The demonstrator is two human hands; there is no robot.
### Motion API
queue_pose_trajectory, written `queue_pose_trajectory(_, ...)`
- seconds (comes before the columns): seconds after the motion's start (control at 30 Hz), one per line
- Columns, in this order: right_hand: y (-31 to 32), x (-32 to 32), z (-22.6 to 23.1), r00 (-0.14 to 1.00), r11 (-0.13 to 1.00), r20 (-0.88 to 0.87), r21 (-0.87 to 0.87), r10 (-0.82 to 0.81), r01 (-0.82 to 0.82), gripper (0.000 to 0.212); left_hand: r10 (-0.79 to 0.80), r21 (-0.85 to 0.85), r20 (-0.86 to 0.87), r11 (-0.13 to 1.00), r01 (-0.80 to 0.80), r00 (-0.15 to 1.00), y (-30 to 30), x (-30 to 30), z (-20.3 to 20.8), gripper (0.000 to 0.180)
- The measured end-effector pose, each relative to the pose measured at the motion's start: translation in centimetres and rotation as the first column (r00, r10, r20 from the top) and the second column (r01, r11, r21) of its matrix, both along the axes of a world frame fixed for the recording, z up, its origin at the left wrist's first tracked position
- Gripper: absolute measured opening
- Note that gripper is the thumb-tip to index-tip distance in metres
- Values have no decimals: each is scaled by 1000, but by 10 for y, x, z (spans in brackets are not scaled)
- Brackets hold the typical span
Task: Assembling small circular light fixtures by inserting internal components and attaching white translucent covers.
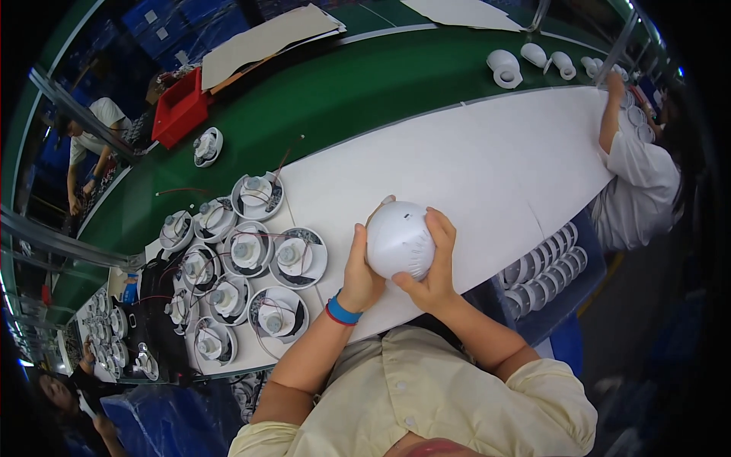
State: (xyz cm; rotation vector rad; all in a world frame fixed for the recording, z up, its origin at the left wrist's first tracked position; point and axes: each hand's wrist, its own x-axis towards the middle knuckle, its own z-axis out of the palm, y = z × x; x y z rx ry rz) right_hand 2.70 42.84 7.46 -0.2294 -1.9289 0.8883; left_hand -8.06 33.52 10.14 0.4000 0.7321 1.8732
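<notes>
A glossy white rounded housing [397,238], with small slots along its lower right side and a little dark mark near its top, is held above the white worktop. My left hand [361,268] wraps its left side, the thumb lying up along the wall. Around the right side my right hand [438,265] is closed, its thumb under the near edge. The housing's underside and several fingertips are hidden. Nearest to my left hand are several open white round shells, one of them a shell with a grey motor-like part and thin wires [298,257].
Beyond the white worktop [487,152] runs a green belt [396,61] bearing a red bin [180,109], cardboard sheets [266,42] and white housings [504,68]. A blue crate [560,286] of white rings stands right of me. A co-worker [636,190] sits at the right; others work at the left.
</notes>
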Motion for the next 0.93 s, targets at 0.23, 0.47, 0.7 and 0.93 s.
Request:
queue_pose_trajectory(0.23, 41, -1, 60, 777, 665, 223, -680, 589, -309, 79, -20, -238, 214, 969, 72, 977, -15, -22, 22, 63)
queue_pose_trajectory(0.47, 96, -97, 37, 789, 404, 99, -893, 606, -198, 83, 99, -297, -4, 950, -96, 995, -18, -37, 2, 64)
queue_pose_trajectory(0.7, 257, -277, 21, 979, 700, 203, -703, 24, 129, 90, -8, -347, -435, 924, -159, 900, -20, -40, -42, 48)
queue_pose_trajectory(0.93, 308, -333, 38, 533, 846, 811, -95, -240, 525, 106, -195, -423, -530, 904, -59, 826, -27, -34, -52, 48)
